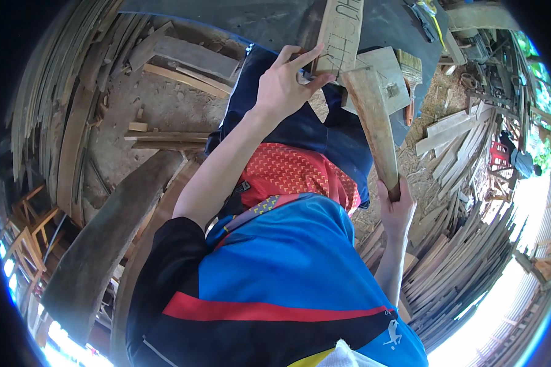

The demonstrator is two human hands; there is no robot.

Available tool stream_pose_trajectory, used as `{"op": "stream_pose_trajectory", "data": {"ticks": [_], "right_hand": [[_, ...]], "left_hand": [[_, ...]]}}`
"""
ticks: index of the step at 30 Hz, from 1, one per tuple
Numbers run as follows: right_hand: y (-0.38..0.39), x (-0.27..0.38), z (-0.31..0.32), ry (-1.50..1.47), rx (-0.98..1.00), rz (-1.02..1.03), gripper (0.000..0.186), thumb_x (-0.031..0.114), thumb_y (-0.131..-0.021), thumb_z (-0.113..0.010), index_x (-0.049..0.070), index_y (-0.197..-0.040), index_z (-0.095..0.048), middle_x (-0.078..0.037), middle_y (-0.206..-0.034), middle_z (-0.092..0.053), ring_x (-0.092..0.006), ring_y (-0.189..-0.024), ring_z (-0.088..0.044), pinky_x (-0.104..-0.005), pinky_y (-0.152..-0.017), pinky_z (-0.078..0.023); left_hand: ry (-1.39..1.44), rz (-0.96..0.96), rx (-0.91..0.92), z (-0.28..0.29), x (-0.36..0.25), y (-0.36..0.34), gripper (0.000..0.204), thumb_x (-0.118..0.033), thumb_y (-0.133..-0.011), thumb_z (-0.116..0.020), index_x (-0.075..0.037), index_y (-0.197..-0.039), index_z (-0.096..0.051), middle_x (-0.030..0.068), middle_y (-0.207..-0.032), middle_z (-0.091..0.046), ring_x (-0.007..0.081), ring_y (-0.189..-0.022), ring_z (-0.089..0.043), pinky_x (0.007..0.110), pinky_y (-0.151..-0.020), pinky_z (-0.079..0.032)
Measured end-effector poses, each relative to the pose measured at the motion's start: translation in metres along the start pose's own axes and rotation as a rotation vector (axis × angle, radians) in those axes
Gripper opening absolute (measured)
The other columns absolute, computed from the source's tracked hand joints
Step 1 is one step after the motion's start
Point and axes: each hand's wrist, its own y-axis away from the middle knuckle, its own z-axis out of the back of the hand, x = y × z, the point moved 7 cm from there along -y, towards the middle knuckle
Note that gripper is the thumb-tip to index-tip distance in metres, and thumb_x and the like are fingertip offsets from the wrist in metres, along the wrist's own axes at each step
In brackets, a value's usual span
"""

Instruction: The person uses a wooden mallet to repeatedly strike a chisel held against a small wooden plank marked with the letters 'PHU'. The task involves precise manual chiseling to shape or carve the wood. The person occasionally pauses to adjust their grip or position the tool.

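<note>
Holding a marked wood piece (340, 33) upright against the dark bench (275, 21), the left hand (284, 85) pinches its lower edge between thumb and fingers. The right hand (397, 208) is clenched round the handle of a wooden mallet (373, 122), whose head sits just beside the piece — raised, apparently mid-job. Pencil lines show on the piece, so marking looks done; no cuts are visible yet.

You're in a rough woodworking shed: stacked planks (465, 257) pile up at four o'clock, more boards (49, 104) lean at nine, sawdust-strewn ground (159, 104) lies at eleven, and a paintbrush (410, 73) rests at one.
</note>
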Motion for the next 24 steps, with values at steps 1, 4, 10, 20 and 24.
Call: {"op": "stream_pose_trajectory", "data": {"ticks": [1,4,10,20,24], "right_hand": [[0.003,-0.001,-0.002,-0.001,0.006,0.003,0.04,0.031,-0.097,-0.08,0.002,-0.12,-0.065,-0.021,-0.074,-0.068,-0.0333,-0.062,-0.07,-0.0415,-0.059,-0.053],[-0.001,0.004,-0.009,-0.024,0.032,-0.032,0.038,0.033,-0.099,-0.078,0.002,-0.116,-0.065,-0.019,-0.072,-0.067,-0.031,-0.059,-0.067,-0.0405,-0.058,-0.052],[-0.03,0.024,-0.017,-0.042,0.06,-0.112,0.037,0.034,-0.1,-0.076,0.0,-0.096,-0.061,-0.015,-0.063,-0.06,-0.026,-0.053,-0.057,-0.0393,-0.054,-0.046],[-0.008,-0.011,-0.01,-0.14,-0.003,-0.178,0.035,0.033,-0.1,-0.077,-0.001,-0.1,-0.065,-0.013,-0.067,-0.062,-0.0176,-0.058,-0.059,-0.037,-0.056,-0.048],[-0.007,-0.019,-0.009,-0.154,-0.038,-0.232,0.035,0.033,-0.1,-0.076,0.0,-0.101,-0.067,-0.013,-0.066,-0.062,-0.0172,-0.057,-0.057,-0.0357,-0.054,-0.046]], "left_hand": [[0.004,0.014,0.014,0.0,0.0,0.0,0.067,-0.052,-0.087,-0.085,-0.033,-0.148,-0.065,0.0048,-0.124,-0.065,0.0135,-0.068,-0.06,0.031,-0.069,-0.057],[0.018,0.025,0.039,0.003,0.0,-0.001,0.067,-0.05,-0.088,-0.085,-0.032,-0.149,-0.065,0.0045,-0.124,-0.064,0.013,-0.068,-0.061,0.031,-0.07,-0.058],[-0.006,0.037,0.109,0.004,0.005,-0.007,0.063,-0.047,-0.085,-0.085,-0.027,-0.142,-0.069,0.0059,-0.129,-0.065,0.0234,-0.093,-0.07,0.039,-0.083,-0.06],[0.051,-0.049,0.007,0.013,-0.005,-0.013,0.047,-0.033,-0.092,-0.083,-0.026,-0.138,-0.073,0.0038,-0.117,-0.069,0.0155,-0.07,-0.063,0.03,-0.068,-0.055],[0.134,-0.197,-0.058,0.011,-0.009,-0.029,0.026,-0.019,-0.096,-0.077,-0.017,-0.121,-0.078,0.0034,-0.106,-0.072,0.0176,-0.07,-0.064,0.031,-0.066,-0.054]]}}
